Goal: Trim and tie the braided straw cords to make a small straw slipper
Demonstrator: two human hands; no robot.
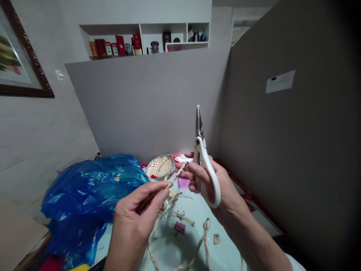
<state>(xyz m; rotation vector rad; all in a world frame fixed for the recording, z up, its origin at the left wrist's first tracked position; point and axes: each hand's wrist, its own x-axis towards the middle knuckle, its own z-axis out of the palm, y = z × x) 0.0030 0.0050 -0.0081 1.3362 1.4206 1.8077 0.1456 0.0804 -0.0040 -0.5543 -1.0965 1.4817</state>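
The white label (280,81) on the right-hand panel (282,124) carries a small dark mark and faint lines, too small for me to read. Up on the far shelf (163,26), the red boxes (120,45) and their neighbours bear print I can't make out either, and I see no legible brand on my scissors (210,173).

My left hand (135,222) comes in from the near left, back of the hand up, thumb and forefinger closed in a pinch on the twisted cord (179,174). My right hand (227,188) reaches in from the near right, palm partly turned up and fingers pointing left, loosely curled. The white handles lie across that palm, held there with the blades pointing up, close together. The cord's upper end meets my right fingers; whether they grip it, I cannot tell.

From my left pinch the cord runs down towards me and loops over the pale table (225,252). Between my forearms lie a small purple piece (179,227) and, to its right, a dry scrap (216,239). The shallow woven basket (160,166) sits beyond my left fingertips, and the crumpled blue plastic bag (93,192) fills the left side.
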